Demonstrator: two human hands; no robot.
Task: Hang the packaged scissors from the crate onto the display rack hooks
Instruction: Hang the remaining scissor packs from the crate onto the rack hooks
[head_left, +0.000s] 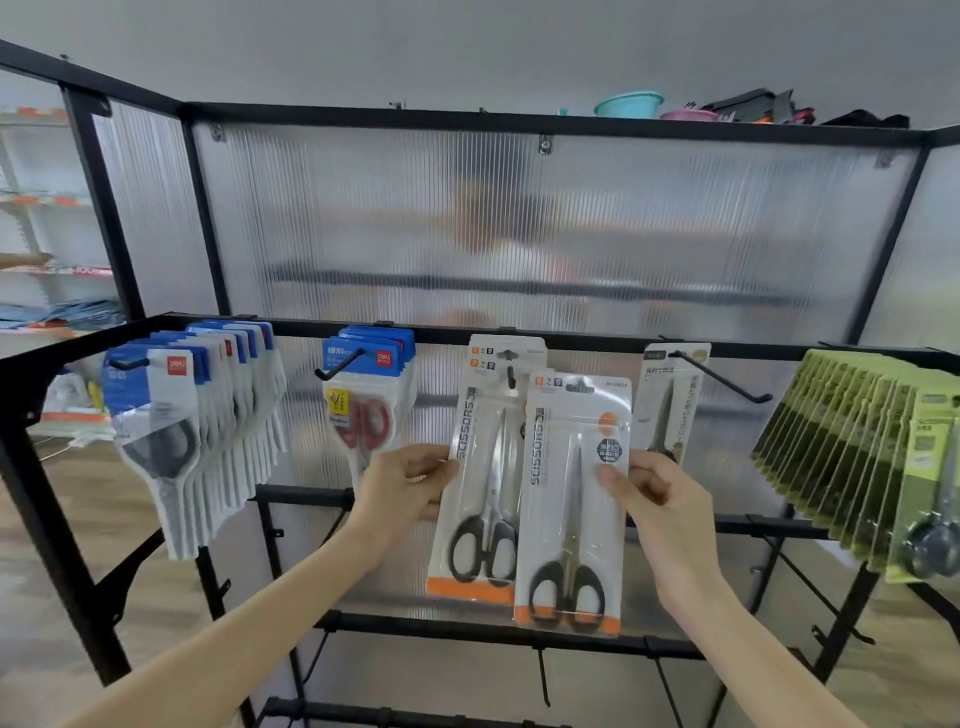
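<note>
right hand (655, 496) fingers pinch front scissors pack (571, 499) | left hand (402, 480) pinches hung pack (480, 467)

green packs (930, 467) cut off right; shapes behind ribbed panel (519, 234) blurred

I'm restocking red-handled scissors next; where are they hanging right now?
In the head view, the red-handled scissors packs hang on the top rail's second hook from the left, between the blue-carded grey-handled packs and the white SCISSORS packs, just above the left hand.
</note>
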